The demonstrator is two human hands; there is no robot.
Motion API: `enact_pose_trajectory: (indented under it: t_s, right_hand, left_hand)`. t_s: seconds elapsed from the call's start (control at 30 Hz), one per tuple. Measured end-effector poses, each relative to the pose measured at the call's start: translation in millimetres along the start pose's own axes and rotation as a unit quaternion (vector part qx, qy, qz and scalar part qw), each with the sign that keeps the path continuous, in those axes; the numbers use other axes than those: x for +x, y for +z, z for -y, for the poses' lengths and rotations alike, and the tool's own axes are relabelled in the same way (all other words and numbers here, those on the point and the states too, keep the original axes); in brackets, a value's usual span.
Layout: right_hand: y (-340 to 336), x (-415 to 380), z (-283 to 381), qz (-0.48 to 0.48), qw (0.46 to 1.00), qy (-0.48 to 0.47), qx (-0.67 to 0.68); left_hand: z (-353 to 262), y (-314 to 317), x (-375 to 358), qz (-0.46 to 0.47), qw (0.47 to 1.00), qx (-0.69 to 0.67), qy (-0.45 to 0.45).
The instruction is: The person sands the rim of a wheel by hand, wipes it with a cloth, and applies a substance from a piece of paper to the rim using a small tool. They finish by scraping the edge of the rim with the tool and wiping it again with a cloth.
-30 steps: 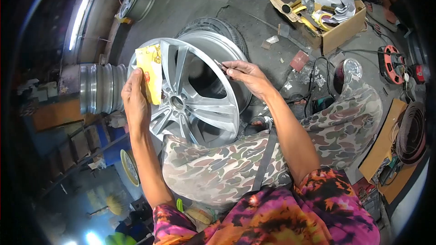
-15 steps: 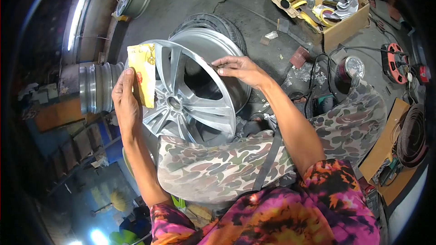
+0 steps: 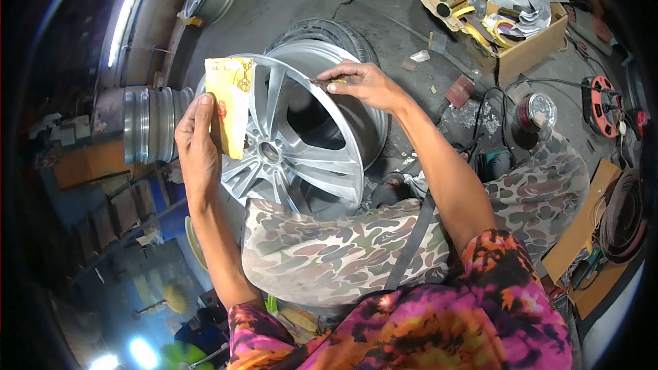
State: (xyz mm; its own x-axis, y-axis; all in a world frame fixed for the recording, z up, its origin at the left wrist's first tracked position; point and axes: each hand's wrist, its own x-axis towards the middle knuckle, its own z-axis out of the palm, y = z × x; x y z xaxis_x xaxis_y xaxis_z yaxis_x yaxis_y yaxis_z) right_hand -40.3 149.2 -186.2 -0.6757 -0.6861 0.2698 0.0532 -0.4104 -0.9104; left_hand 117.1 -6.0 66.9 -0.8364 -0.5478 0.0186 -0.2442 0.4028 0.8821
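My left hand [image 3: 199, 140] is closed on a sheet of yellow sandpaper [image 3: 229, 99], thumb on its near face, with red and black print showing. The sheet overlaps the left side of a silver alloy wheel [image 3: 308, 164], which stands tilted beside my leg with its spokes facing me. At the wheel's upper right edge is my right hand [image 3: 363, 85], thumb and fingers pinched together. Between them shows a small dark piece with a yellow edge [image 3: 330, 83], right at the rim lip.
A tyre [image 3: 322, 29] lies behind the wheel. More rims [image 3: 154, 123] stand at left. A cardboard box [image 3: 524, 51] of tapes and scraps is at upper right. A red block [image 3: 460, 90], a tin [image 3: 538, 111], and a red cable reel [image 3: 603, 106] with cords lie on the floor.
The view has shifted slightly, moving the scene a little rightward. My right hand's fingers have moved up along the rim edge. My left hand still holds the yellow sheet.
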Motion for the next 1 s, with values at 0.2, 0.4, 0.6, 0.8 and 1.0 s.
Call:
enact_pose_trajectory:
  t_s: [0.2, 0.4, 0.6, 0.8, 1.0]
  right_hand:
    - [-9.4, 12.8, 4.8, 0.04, 0.997, 0.047, 0.044]
    - [-1.9, 8.4, 7.1, 0.078, 0.984, 0.1, 0.127]
    - [-0.3, -25.0, -9.3, 0.06, 0.979, 0.145, 0.133]
    - [-6.5, -42.2, -8.5, 0.05, 0.984, 0.131, 0.11]
    - [6.0, -22.3, -4.9, 0.024, 0.986, 0.09, 0.141]
  left_hand:
    - [7.7, -7.6, 3.0, 0.011, 1.0, -0.006, 0.001]
    - [7.4, -9.0, 4.0, 0.019, 1.0, 0.016, 0.001]
    - [0.6, 7.6, 5.5, -0.011, 1.0, 0.024, 0.011]
    - [4.8, 5.7, 9.1, 0.008, 0.999, 0.05, 0.009]
    - [10.5, -2.5, 6.3, 0.038, 0.999, 0.002, -0.001]
